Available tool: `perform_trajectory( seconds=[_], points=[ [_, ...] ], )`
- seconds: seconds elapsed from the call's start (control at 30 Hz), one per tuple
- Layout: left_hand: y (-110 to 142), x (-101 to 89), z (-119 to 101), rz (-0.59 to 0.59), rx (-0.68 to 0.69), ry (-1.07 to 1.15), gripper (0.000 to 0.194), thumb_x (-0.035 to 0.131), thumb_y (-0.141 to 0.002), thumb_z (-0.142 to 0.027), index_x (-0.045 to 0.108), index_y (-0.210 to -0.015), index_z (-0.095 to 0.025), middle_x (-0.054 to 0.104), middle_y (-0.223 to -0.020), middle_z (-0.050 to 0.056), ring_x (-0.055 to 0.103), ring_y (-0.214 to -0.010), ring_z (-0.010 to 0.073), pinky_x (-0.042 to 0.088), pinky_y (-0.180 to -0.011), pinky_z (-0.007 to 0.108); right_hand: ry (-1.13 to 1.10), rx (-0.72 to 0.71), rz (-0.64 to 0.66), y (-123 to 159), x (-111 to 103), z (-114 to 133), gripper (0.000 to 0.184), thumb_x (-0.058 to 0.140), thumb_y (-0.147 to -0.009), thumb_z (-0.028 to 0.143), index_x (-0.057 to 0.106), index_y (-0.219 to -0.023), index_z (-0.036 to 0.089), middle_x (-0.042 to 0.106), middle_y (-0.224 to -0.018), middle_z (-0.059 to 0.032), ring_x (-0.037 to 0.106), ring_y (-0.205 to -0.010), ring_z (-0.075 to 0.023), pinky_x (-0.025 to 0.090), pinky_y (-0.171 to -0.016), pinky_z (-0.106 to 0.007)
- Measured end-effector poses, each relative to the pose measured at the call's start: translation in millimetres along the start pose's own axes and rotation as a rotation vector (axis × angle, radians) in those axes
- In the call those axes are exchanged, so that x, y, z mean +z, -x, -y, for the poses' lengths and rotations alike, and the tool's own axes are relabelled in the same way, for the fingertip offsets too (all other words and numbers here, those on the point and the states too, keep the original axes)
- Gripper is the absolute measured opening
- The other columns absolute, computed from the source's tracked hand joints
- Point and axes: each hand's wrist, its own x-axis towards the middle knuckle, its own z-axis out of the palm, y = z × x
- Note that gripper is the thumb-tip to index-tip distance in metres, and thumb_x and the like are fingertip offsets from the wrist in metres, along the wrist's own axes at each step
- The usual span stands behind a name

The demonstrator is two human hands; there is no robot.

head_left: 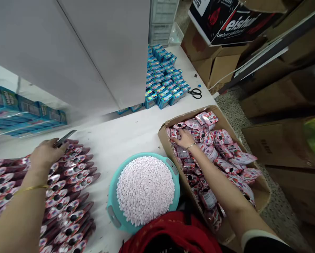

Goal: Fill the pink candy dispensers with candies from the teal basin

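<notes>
My left hand (45, 153) is closed on a thin, flat grey metal tool (65, 137), its tip pointing right. It is above the far rows of pink, berry-printed pouches (69, 202) standing packed on the table, a round dark spot on each top. My right hand (183, 140) reaches into an open cardboard box (170, 151) full of loose pouches of the same kind. Its fingers curl over one pouch (174, 134) near the box's far left corner. Between my hands, a turquoise basin (112, 189) holds small white pellets (145, 189).
A large white panel (94, 45) stands across the back of the table (131, 131). Blue boxes (165, 80) are lined up behind it, with black scissors (195, 93) beside them. More blue packs (23, 112) are stacked at left. Cardboard boxes (273, 140) crowd the right side.
</notes>
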Motion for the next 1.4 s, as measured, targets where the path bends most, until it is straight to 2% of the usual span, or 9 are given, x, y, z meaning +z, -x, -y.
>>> perform_trajectory(
  seconds=[0.13, 0.23, 0.33, 0.57, 0.7, 0.8, 1.07, 1.23, 1.4],
  points=[
    [61.5, -30.2, -49.3, 0.034, 0.097, 0.24, 0.053, 0.04, -0.086, -0.057, 0.061, -0.118, -0.021, 0.067, -0.102, 0.005, 0.06, -0.087, 0.0184, 0.048, -0.08, 0.029, -0.093, 0.085, -0.005, 0.9, 9.4, 10.3, 0.068, 0.063, -0.073, 0.049, 0.049, -0.13, 0.015, 0.061, -0.112, -0.0175, 0.056, -0.105, -0.0333, 0.043, -0.092, -0.044],
    [134.0, -45.3, -90.4, 0.231, 0.389, 0.436, 0.043, 0.045, -0.088, -0.049, 0.059, -0.117, -0.022, 0.067, -0.111, 0.004, 0.061, -0.099, 0.0185, 0.047, -0.088, 0.028, -0.409, 0.025, -0.115, 13.1, 11.1, -3.2, 0.074, 0.066, -0.067, 0.038, 0.045, -0.134, 0.017, 0.057, -0.12, -0.0158, 0.055, -0.107, -0.0311, 0.044, -0.093, -0.046],
    [205.6, -48.7, -111.7, 0.461, 0.576, 0.332, 0.035, 0.044, -0.09, -0.041, 0.059, -0.117, -0.024, 0.068, -0.108, 0.005, 0.062, -0.098, 0.0218, 0.049, -0.086, 0.032, -0.84, -0.047, -0.207, 44.7, 4.0, -23.4, 0.076, 0.064, -0.068, 0.034, 0.039, -0.138, 0.022, 0.056, -0.123, -0.0108, 0.058, -0.101, -0.0259, 0.048, -0.09, -0.045],
    [295.8, -12.7, -154.0, 0.483, 0.5, 0.242, 0.031, 0.042, -0.09, -0.025, 0.058, -0.117, -0.024, 0.066, -0.107, 0.009, 0.06, -0.101, 0.0243, 0.049, -0.086, 0.037, -1.471, -0.099, 0.173, 154.0, -37.7, -13.1, 0.055, 0.039, -0.087, 0.054, 0.048, -0.131, 0.023, 0.065, -0.106, -0.0103, 0.065, -0.098, -0.0264, 0.053, -0.084, -0.049],
    [312.8, 15.0, -207.8, 0.43, 0.445, 0.421, 0.029, 0.043, -0.091, -0.026, 0.058, -0.115, -0.02, 0.065, -0.111, 0.01, 0.059, -0.107, 0.0239, 0.048, -0.091, 0.036, -1.654, -0.035, 0.39, 196.5, -34.3, 18.4, 0.048, 0.042, -0.088, 0.054, 0.052, -0.122, 0.021, 0.07, -0.103, -0.0124, 0.067, -0.097, -0.0294, 0.052, -0.086, -0.056],
    [315.8, 23.7, -222.7, 0.438, 0.387, 0.567, 0.028, 0.046, -0.09, -0.028, 0.059, -0.113, -0.02, 0.065, -0.114, 0.009, 0.06, -0.107, 0.0222, 0.047, -0.094, 0.035, -1.736, 0.052, 0.537, 217.8, -16.5, 30.5, 0.045, 0.052, -0.086, 0.045, 0.051, -0.125, 0.023, 0.07, -0.111, -0.0119, 0.067, -0.102, -0.0289, 0.05, -0.089, -0.057],
    [308.0, -18.6, -172.0, 0.499, 0.456, 0.755, 0.033, 0.049, -0.089, -0.041, 0.058, -0.112, -0.019, 0.066, -0.106, 0.007, 0.06, -0.096, 0.0194, 0.047, -0.088, 0.033, -1.689, 0.123, 0.659, 242.9, 18.0, 26.6, 0.046, 0.072, -0.074, 0.043, 0.06, -0.113, 0.021, 0.071, -0.105, -0.0078, 0.068, -0.096, -0.0245, 0.055, -0.086, -0.046],
    [300.2, -75.8, -145.7, 0.463, 0.551, 0.738, 0.033, 0.048, -0.09, -0.04, 0.057, -0.114, -0.02, 0.065, -0.107, 0.008, 0.06, -0.098, 0.0194, 0.048, -0.088, 0.032, -1.395, -0.098, 0.369, 229.5, 30.7, 33.9, 0.045, 0.081, -0.064, 0.037, 0.062, -0.102, 0.022, 0.069, -0.099, -0.0021, 0.064, -0.094, -0.02, 0.05, -0.093, -0.04],
    [299.2, -119.0, -139.7, 0.489, 0.685, 0.581, 0.032, 0.044, -0.092, -0.039, 0.058, -0.115, -0.022, 0.066, -0.109, 0.007, 0.059, -0.104, 0.0201, 0.046, -0.092, 0.033, -1.144, -0.318, 0.112, 219.9, 45.0, 44.2, 0.036, 0.072, -0.075, 0.039, 0.06, -0.103, 0.021, 0.066, -0.102, -0.0049, 0.063, -0.097, -0.0212, 0.05, -0.091, -0.037]
  ],
)
